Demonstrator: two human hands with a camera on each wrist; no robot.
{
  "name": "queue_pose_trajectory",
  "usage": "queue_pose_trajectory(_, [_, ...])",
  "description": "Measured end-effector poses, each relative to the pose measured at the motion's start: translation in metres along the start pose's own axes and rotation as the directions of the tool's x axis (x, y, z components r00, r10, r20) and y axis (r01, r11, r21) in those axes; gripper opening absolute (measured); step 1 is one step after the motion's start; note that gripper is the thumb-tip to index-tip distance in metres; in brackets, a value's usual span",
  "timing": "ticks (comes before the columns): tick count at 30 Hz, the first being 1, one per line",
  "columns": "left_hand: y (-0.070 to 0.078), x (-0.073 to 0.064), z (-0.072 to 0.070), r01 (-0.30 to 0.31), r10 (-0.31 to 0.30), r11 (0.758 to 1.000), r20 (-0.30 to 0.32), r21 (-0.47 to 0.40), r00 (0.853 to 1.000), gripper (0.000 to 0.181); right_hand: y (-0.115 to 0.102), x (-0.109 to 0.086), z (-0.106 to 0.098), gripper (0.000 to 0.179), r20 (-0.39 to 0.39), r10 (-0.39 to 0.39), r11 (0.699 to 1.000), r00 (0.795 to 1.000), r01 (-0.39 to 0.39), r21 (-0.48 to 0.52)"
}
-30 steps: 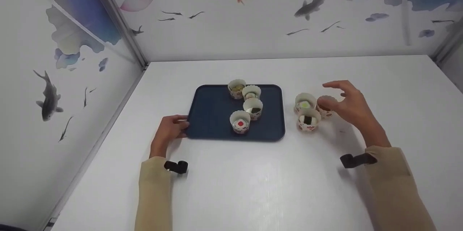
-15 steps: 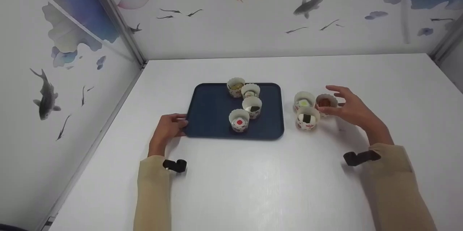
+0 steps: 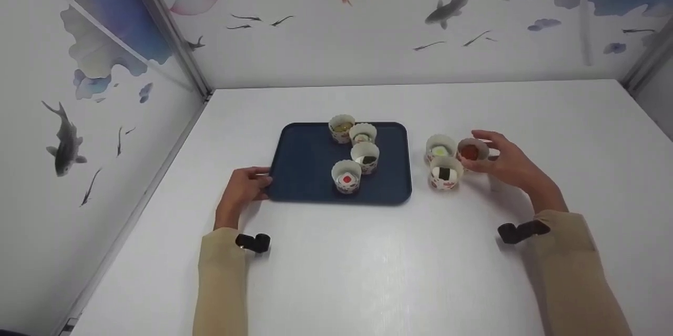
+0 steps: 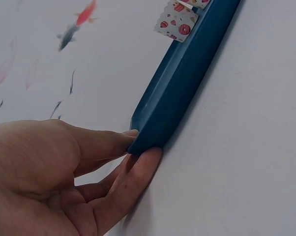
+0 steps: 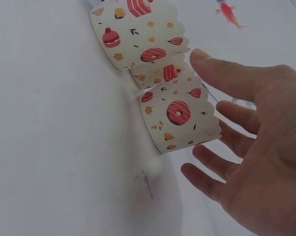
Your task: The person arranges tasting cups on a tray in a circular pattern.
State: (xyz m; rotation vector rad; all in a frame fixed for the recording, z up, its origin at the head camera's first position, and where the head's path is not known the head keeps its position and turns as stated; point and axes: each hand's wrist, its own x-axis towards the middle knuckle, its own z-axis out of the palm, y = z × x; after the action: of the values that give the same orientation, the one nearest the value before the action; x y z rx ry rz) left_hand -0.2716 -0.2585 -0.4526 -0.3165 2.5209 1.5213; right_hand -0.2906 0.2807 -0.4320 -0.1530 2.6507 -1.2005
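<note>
My left hand [image 3: 244, 187] pinches the near left corner of a dark blue tray [image 3: 302, 162]. In the left wrist view the thumb lies over the tray's rim and fingers press from below. My right hand [image 3: 512, 166] is spread around a paper baking cup [image 3: 479, 142] with a reddish-brown filling, thumb at its near side and forefinger behind. The right wrist view shows the fingers [image 5: 207, 184] loosely spread beside that printed cup [image 5: 178, 118]; firm contact cannot be told. Touching or close by it stand a cup with a green-topped piece [image 3: 440, 148] and one with a black-banded rice ball [image 3: 444, 181].
Several more filled paper cups stand on the tray, among them one with a red-marked white piece [image 3: 346, 181] and one with a yellowish filling [image 3: 342, 131]. The white table [image 3: 368, 267] meets printed walls at the back and left.
My right hand has come down from above around the cup with the reddish-brown filling, uncovering its filling in the head view. The left hand and the tray stay where they were.
</note>
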Motion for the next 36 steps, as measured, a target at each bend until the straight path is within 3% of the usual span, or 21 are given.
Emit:
queue_pose_trajectory(15, [-0.002, 0.0, -0.001, 0.011, -0.011, 1.0, 0.007, 0.013, 1.0, 0.039, -0.001, 0.007, 0.006, 0.092, -0.008, 0.112, 0.994, 0.994, -0.112, 0.009])
queue_pose_trajectory(25, [-0.001, 0.0, -0.001, 0.01, -0.01, 1.0, 0.006, -0.01, 1.0, 0.039, -0.012, 0.005, 0.002, 0.086, -0.084, 0.106, 0.994, 0.991, -0.104, 0.028])
queue_pose_trajectory(36, [0.001, 0.0, 0.0, 0.015, -0.015, 1.0, 0.008, -0.007, 1.0, 0.039, -0.042, -0.006, 0.002, 0.085, -0.178, 0.043, 0.998, 0.983, -0.033, 0.059])
